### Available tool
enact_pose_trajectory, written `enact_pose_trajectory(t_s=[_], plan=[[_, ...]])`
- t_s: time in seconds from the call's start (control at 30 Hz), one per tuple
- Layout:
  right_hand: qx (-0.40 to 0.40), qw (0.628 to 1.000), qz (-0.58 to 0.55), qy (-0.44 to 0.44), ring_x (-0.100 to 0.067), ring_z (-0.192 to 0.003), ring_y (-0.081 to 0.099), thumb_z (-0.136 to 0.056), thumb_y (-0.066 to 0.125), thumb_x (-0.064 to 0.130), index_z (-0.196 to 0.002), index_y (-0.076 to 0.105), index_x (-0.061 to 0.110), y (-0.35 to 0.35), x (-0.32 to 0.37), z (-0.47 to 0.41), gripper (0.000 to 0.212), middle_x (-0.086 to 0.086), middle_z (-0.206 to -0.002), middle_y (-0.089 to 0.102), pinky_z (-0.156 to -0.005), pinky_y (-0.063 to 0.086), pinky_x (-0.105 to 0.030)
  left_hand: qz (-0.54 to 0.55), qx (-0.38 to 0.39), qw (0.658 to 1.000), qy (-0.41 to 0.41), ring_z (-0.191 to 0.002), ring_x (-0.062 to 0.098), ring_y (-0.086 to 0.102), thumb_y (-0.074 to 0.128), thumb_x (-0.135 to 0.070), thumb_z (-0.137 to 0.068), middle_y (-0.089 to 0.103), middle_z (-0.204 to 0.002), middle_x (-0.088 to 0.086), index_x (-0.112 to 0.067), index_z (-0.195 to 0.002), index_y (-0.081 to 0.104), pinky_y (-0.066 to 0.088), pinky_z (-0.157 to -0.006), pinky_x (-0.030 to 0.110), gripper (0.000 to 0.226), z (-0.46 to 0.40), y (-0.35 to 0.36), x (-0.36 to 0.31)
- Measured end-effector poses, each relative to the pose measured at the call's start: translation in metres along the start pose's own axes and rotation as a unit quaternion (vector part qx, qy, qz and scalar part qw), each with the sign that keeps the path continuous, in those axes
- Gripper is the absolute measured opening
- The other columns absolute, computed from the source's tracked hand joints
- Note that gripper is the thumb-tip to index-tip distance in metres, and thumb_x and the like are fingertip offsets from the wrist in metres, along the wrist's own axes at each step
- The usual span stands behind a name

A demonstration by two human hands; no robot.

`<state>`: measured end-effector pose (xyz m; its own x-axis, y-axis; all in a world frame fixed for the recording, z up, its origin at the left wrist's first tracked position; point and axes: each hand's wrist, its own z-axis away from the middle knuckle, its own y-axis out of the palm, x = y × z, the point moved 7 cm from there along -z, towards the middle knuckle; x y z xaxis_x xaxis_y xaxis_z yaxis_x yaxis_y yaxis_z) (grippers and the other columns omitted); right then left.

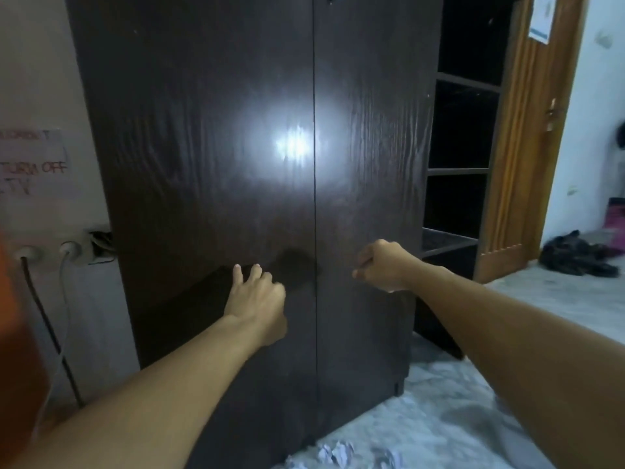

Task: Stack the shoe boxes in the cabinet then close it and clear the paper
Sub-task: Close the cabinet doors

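A tall dark brown cabinet (220,113) fills the view, its two doors shut flush along a centre seam. My left hand (258,297) rests against the left door with fingers spread, holding nothing. Beside the seam, my right hand (382,265) is loosely curled against the right door, and nothing shows in it. Crumpled white paper (336,453) lies on the floor at the cabinet's foot. No shoe boxes are visible.
Dark open shelves (463,164) stand right of the cabinet, then a wooden door (527,147). Wall sockets with cables (67,252) sit at the left under a taped paper sign (32,164). Dark clothes (578,255) lie on the grey floor at far right.
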<state>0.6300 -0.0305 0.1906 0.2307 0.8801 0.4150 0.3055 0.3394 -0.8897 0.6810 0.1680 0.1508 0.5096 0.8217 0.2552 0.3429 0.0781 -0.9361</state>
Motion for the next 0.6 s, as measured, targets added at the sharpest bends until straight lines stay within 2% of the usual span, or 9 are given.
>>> enact_pose_trajectory(t_s=[0.07, 0.13, 0.3, 0.37, 0.5, 0.57, 0.6], plan=[[0.018, 0.999, 0.022, 0.017, -0.036, -0.093, 0.068, -0.089, 0.065, 0.034, -0.117, 0.065, 0.004, -0.002, -0.03, 0.016, 0.042, -0.016, -0.114, 0.064, -0.078, 0.06, -0.046, 0.026, 0.032, 0.999, 0.022, -0.133, 0.028, 0.033, 0.057, -0.041, -0.086, 0.052, -0.131, 0.006, -0.016, -0.124, 0.057, 0.018, -0.115, 0.053, 0.044, -0.003, 0.005, -0.029], [0.029, 0.998, 0.047, 0.029, -0.037, -0.095, 0.067, -0.091, 0.062, 0.034, -0.117, 0.066, 0.002, -0.004, -0.064, 0.031, 0.041, -0.017, -0.114, 0.064, -0.078, 0.06, -0.046, 0.053, 0.052, 0.996, 0.05, -0.129, 0.027, 0.038, 0.058, -0.046, -0.084, 0.054, -0.131, 0.005, -0.016, -0.129, 0.055, 0.024, -0.113, 0.05, 0.053, -0.007, 0.008, -0.062], [0.042, 0.989, 0.091, 0.11, -0.03, -0.102, 0.065, -0.092, 0.06, 0.034, -0.114, 0.069, 0.006, 0.001, -0.173, 0.06, 0.037, -0.013, -0.112, 0.068, -0.09, 0.054, -0.04, 0.117, 0.077, 0.984, 0.111, -0.129, 0.028, 0.044, 0.065, -0.048, -0.08, 0.052, -0.136, 0.008, -0.02, -0.138, 0.049, 0.035, -0.107, 0.04, 0.066, -0.021, 0.022, -0.154], [0.035, 0.984, 0.105, 0.137, -0.033, -0.101, 0.063, -0.092, 0.057, 0.029, -0.114, 0.07, 0.006, 0.006, -0.22, 0.07, 0.034, -0.014, -0.114, 0.067, -0.089, 0.054, -0.037, 0.148, 0.097, 0.975, 0.132, -0.127, 0.03, 0.046, 0.067, -0.048, -0.079, 0.051, -0.136, 0.011, -0.021, -0.138, 0.049, 0.04, -0.104, 0.039, 0.067, -0.028, 0.037, -0.192], [0.031, 0.975, 0.125, 0.18, -0.031, -0.085, 0.058, -0.086, 0.053, 0.013, -0.098, 0.072, 0.009, 0.017, -0.3, 0.095, 0.023, -0.016, -0.104, 0.068, -0.071, 0.046, -0.027, 0.181, 0.128, 0.959, 0.175, -0.119, 0.032, 0.053, 0.067, -0.043, -0.079, 0.052, -0.134, 0.008, -0.021, -0.134, 0.052, 0.049, -0.094, 0.041, 0.061, -0.038, 0.07, -0.261], [0.028, 0.968, 0.145, 0.203, -0.034, -0.082, 0.059, -0.083, 0.052, 0.011, -0.078, 0.067, 0.012, 0.023, -0.337, 0.104, 0.015, -0.014, -0.087, 0.065, -0.062, 0.046, -0.028, 0.189, 0.134, 0.952, 0.199, -0.109, 0.033, 0.058, 0.066, -0.037, -0.078, 0.058, -0.121, 0.007, -0.018, -0.122, 0.059, 0.053, -0.087, 0.042, 0.048, -0.042, 0.084, -0.296], [0.023, 0.965, 0.152, 0.212, -0.035, -0.077, 0.059, -0.082, 0.052, 0.011, -0.067, 0.058, 0.012, 0.026, -0.356, 0.108, 0.016, -0.012, -0.077, 0.061, -0.057, 0.043, -0.028, 0.195, 0.138, 0.948, 0.209, -0.105, 0.034, 0.059, 0.066, -0.034, -0.077, 0.06, -0.115, 0.006, -0.018, -0.118, 0.06, 0.053, -0.083, 0.042, 0.045, -0.043, 0.092, -0.312]])
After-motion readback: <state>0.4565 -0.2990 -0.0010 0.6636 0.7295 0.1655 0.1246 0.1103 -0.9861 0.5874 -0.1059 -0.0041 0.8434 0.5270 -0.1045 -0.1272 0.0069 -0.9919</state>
